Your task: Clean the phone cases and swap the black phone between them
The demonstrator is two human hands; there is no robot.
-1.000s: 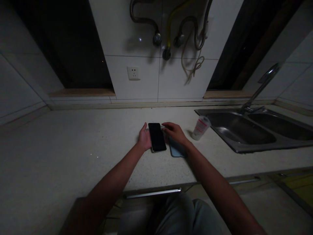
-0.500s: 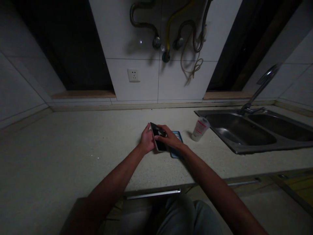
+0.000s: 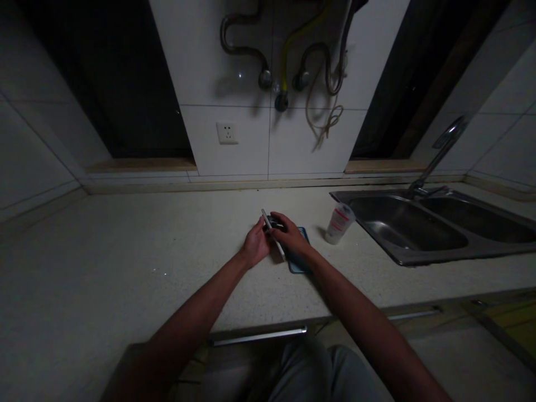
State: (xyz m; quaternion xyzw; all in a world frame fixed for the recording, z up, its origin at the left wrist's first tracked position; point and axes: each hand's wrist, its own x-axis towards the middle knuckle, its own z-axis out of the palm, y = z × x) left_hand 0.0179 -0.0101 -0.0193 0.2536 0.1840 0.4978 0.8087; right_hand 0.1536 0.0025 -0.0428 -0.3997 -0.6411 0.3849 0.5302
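Both hands meet over the counter around a slim, dark phone (image 3: 280,250) with a pale edge. It is tipped up steeply, so mostly its narrow side shows. My left hand (image 3: 257,243) grips it from the left, fingers partly hidden behind it. My right hand (image 3: 288,233) is closed over the phone from the right, thumb near its edge. Something dark shows between the hands near the phone's top; I cannot make out what it is. Partly under my right hand and wrist, a flat blue-rimmed rectangular thing (image 3: 297,267) lies on the counter.
To the right, a clear plastic cup (image 3: 339,224) with red print stands on the pale counter (image 3: 201,240). Beyond it is a steel double sink (image 3: 402,259) with a faucet (image 3: 439,151). Hoses (image 3: 245,50) and a wall socket (image 3: 227,133) are on the tiled wall behind.
The phone has turned from showing its dark face to standing nearly edge-on. My hands stay on it, with my right fingers shifted around it. The whole view has moved slightly.
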